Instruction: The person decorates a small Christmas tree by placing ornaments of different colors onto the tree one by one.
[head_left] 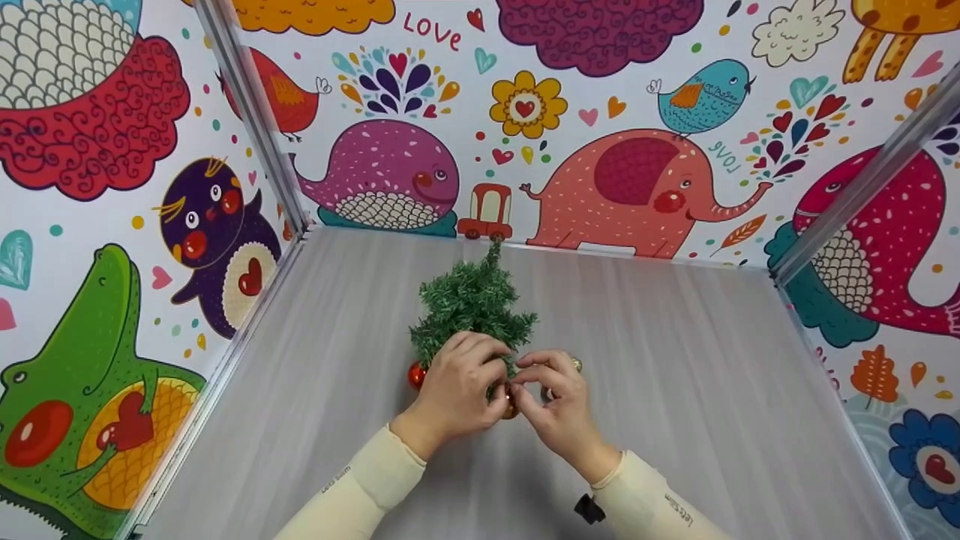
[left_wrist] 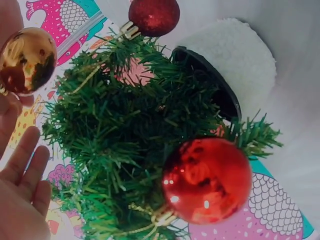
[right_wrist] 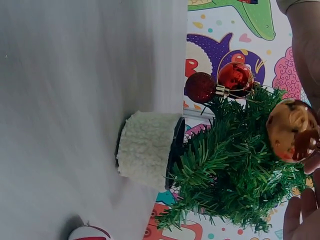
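Note:
A small green Christmas tree (head_left: 469,304) with a fluffy white base (right_wrist: 147,150) stands before me. At its lower front, both hands meet at a shiny gold Christmas ball (head_left: 511,409). My left hand (head_left: 461,386) reaches in against the branches and pinches at the ball's top. From the other side, my right hand (head_left: 559,409) pinches there with thumb and forefinger, its other fingers bent loosely. The fingertips partly hide the ball's cap and loop. On the tree's left hang a shiny red ball (left_wrist: 207,181) and a glittery dark red ball (left_wrist: 154,15).
Another ornament (head_left: 576,364) peeks out behind my right hand. In the right wrist view a red and white ornament (right_wrist: 90,233) lies on the grey table (head_left: 675,360). Walls with cartoon animals (head_left: 622,187) enclose the back and sides. A small black object (head_left: 589,509) is by my right sleeve.

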